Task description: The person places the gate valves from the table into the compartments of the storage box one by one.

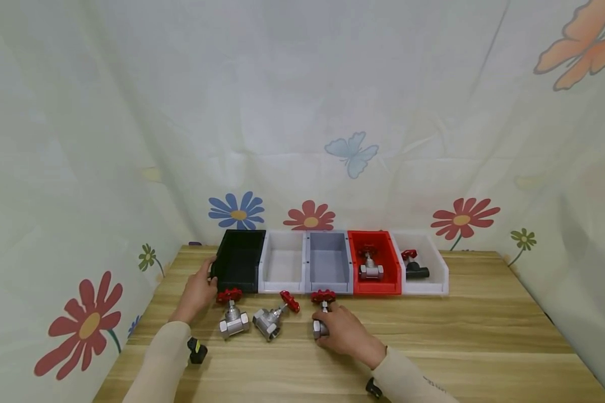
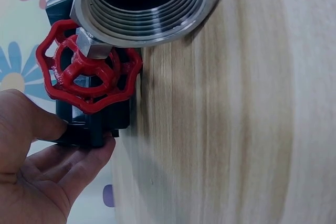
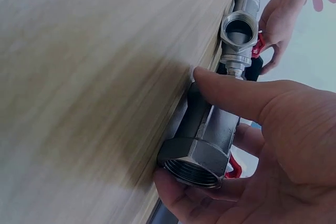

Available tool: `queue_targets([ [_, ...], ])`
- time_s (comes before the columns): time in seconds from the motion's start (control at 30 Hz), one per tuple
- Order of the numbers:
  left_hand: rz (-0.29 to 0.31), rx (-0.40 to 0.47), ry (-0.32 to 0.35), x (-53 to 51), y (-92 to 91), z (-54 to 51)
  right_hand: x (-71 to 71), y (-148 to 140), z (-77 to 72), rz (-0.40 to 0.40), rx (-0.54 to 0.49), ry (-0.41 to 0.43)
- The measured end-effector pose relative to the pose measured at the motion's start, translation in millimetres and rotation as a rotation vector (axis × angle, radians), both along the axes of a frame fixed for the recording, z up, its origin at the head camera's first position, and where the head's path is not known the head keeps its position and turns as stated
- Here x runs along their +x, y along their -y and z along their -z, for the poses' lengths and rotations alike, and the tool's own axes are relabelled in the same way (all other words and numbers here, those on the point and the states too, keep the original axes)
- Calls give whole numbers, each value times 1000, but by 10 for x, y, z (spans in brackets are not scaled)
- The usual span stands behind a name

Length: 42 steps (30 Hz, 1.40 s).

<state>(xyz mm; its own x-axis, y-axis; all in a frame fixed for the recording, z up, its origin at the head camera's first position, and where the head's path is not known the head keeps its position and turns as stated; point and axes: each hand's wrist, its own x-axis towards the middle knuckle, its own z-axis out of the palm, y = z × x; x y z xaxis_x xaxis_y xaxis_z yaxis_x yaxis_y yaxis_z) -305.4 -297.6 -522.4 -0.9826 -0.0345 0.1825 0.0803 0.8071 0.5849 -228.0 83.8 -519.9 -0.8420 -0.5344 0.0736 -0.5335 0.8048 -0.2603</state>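
Note:
My left hand (image 1: 198, 291) holds the left side of the black bin (image 1: 239, 260); in the left wrist view the thumb and fingers (image 2: 86, 171) pinch the bin's edge beside a red handwheel (image 2: 88, 72). My right hand (image 1: 350, 334) grips a steel valve (image 1: 320, 329) with a red handwheel (image 1: 324, 296), in front of the grey bin. The right wrist view shows thumb and fingers around the valve body (image 3: 202, 140). Two more steel valves, one upright-looking (image 1: 233, 323) and one tilted (image 1: 268, 323), lie between the hands.
Right of the black bin stand a white bin (image 1: 284, 286), a grey bin (image 1: 329, 263), a red bin (image 1: 383, 287) holding a steel valve (image 1: 371, 271), and another white bin (image 1: 426, 288) holding a black valve (image 1: 416, 271). A floral curtain (image 1: 282, 112) hangs behind the wooden table (image 1: 464, 336).

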Motion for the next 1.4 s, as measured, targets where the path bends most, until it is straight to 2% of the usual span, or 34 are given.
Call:
queue_targets([
  [0.17, -1, -7, 2, -7, 6, -7, -16, 6, 9, 4, -11, 19],
  [0.97, -1, -9, -7, -20, 1, 9, -44, 1, 49, -29, -41, -38],
  [1.4, -5, -14, 10, 3, -1, -10, -57, -22, -32, -44, -56, -54],
])
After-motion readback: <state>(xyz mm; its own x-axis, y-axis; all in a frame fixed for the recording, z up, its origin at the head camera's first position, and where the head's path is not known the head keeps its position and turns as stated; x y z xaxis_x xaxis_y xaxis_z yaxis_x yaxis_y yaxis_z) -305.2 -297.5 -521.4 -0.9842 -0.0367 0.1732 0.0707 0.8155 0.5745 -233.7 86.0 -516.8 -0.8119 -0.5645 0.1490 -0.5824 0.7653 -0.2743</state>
